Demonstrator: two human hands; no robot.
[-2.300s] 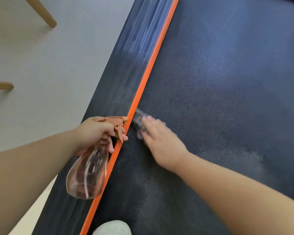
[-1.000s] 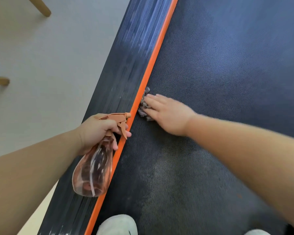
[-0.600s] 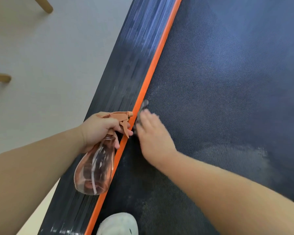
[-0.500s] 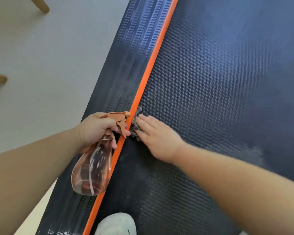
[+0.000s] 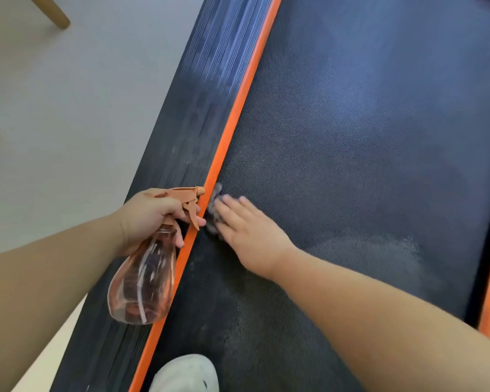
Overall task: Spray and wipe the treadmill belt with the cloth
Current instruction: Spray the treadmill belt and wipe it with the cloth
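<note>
Fingers (image 5: 232, 206) of my right hand (image 5: 252, 233) press the cloth (image 5: 216, 193) flat, left hand (image 5: 150, 213) grips the spray bottle (image 5: 142, 284); belt (image 5: 351, 137) judged part-wiped.

The right hand (image 5: 249, 230) lies flat, fingers straight, on the dark treadmill belt (image 5: 351, 137), pressing a grey cloth (image 5: 214, 205) against the belt's left edge, where it touches the orange strip (image 5: 232, 131). Most of the cloth is hidden under the fingers. The left hand (image 5: 150, 213) grips the neck of a clear pinkish spray bottle (image 5: 142, 284) with an orange trigger head, held over the ribbed side rail (image 5: 198, 108) just left of the strip. A pale dull patch shows on the belt near its right edge. A white shoe (image 5: 184, 373) stands at the belt's near edge. Two wooden legs (image 5: 53, 11) stand on the grey floor (image 5: 68, 108).
</note>
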